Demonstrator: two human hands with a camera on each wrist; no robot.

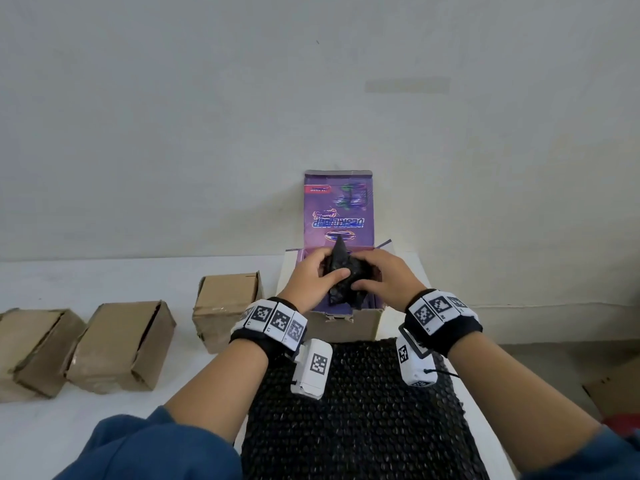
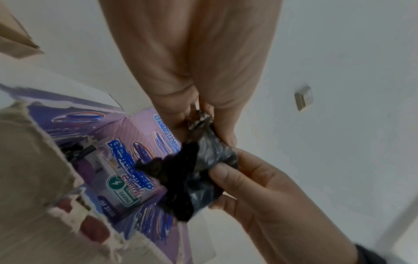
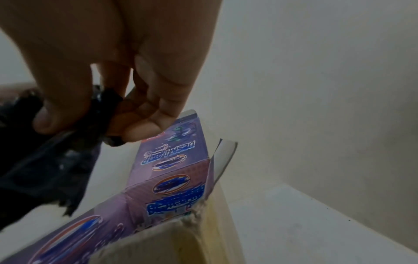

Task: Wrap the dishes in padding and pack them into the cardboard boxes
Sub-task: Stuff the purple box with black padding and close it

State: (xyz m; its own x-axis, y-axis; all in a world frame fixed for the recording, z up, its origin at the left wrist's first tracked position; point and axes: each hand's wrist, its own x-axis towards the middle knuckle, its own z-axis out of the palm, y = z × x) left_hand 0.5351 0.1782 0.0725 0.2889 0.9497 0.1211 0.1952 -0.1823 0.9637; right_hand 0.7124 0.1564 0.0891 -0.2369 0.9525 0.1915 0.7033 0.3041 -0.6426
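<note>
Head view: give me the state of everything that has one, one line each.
Black wrapped bundle: held over the open box, not yet set down.
Purple-lined box: open, lid flap upright.
Left hand: grips the bundle.
Right hand: grips the bundle.
Three brown boxes: flaps folded shut.
Black bubble wrap sheet: spread flat.

White worktop (image 1: 104, 282) against a plain wall. Sitting on it: three closed brown cardboard boxes (image 1: 121, 346) in a row off to the left of the grips, an open purple-lined box (image 1: 346, 323) right under them, and a black bubble wrap sheet (image 1: 363, 410) just nearer than that box.
</note>
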